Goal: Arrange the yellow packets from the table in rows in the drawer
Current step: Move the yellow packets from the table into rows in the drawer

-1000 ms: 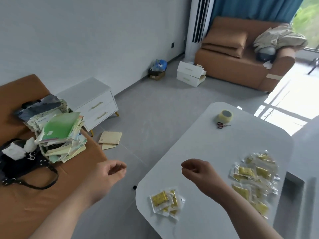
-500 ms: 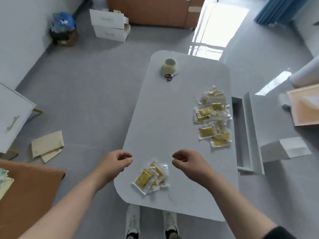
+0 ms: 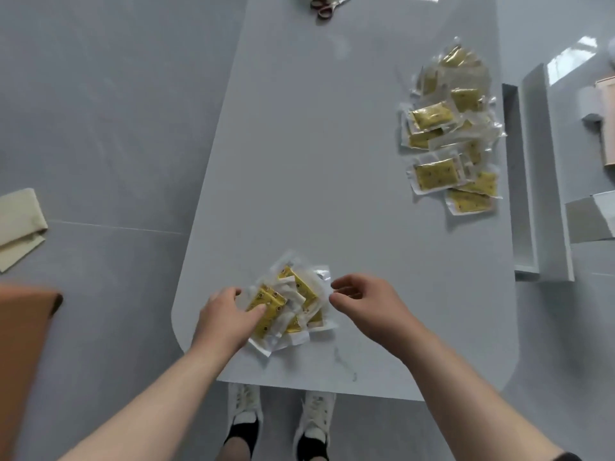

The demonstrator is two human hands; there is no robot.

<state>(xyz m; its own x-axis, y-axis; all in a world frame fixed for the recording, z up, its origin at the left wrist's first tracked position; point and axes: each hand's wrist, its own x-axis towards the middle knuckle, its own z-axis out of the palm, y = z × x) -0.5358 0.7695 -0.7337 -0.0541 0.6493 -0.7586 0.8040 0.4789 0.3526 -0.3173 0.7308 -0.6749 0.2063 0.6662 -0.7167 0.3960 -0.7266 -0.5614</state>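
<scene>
Two heaps of yellow packets in clear wrappers lie on the white table (image 3: 299, 161). The near heap (image 3: 296, 304) sits by the front edge, between my hands. My left hand (image 3: 224, 316) lies on its left side, thumb on top of a yellow packet (image 3: 268, 302) and fingers at that packet's far edge. My right hand (image 3: 364, 302) hovers at the heap's right edge, fingers curled, fingertips at a clear wrapper corner, holding nothing. The larger heap (image 3: 449, 134) spreads along the table's right edge. Beside it stands the open white drawer (image 3: 545, 161), and I see no packets inside it.
Red-handled scissors (image 3: 325, 7) lie at the table's far end. Folded beige sheets (image 3: 18, 224) lie on the grey floor to the left, and an orange surface (image 3: 23, 361) fills the lower left. A white box (image 3: 595, 217) stands right of the drawer. My shoes (image 3: 246, 405) show under the table's edge.
My view has tilted down from the room onto the table. Both hands have moved forward to the near heap, and my left hand has come to rest on a packet.
</scene>
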